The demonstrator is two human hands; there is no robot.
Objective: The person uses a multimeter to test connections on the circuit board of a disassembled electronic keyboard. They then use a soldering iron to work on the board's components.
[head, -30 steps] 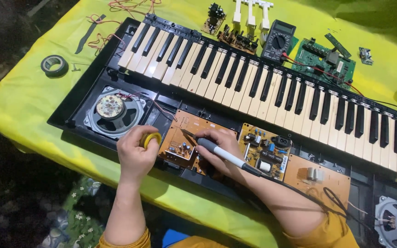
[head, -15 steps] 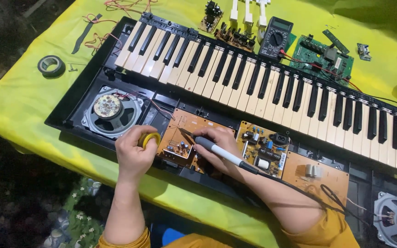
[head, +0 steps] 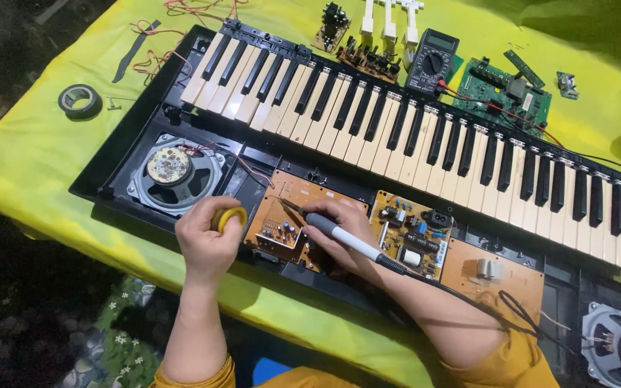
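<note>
An opened electronic keyboard (head: 411,136) lies on a yellow-green cloth. My right hand (head: 343,233) grips a grey-handled soldering iron (head: 343,236), its tip resting on the brown circuit board (head: 285,215) inside the case. My left hand (head: 206,241) is closed around a small yellow roll (head: 230,215), held just left of that board. A second board (head: 411,233) with components and a third brown board (head: 490,276) sit to the right. The iron's black cord trails over my right forearm.
A round speaker (head: 174,172) sits in the left of the case, another speaker (head: 616,345) at lower right. A multimeter (head: 431,63), green board (head: 504,93), loose white keys (head: 389,18) and small boards lie behind the keys. A tape roll (head: 80,100) lies at left.
The view has shifted slightly. Both hands stay at the brown board, with the soldering iron tip still on it and the yellow roll still in my left hand.
</note>
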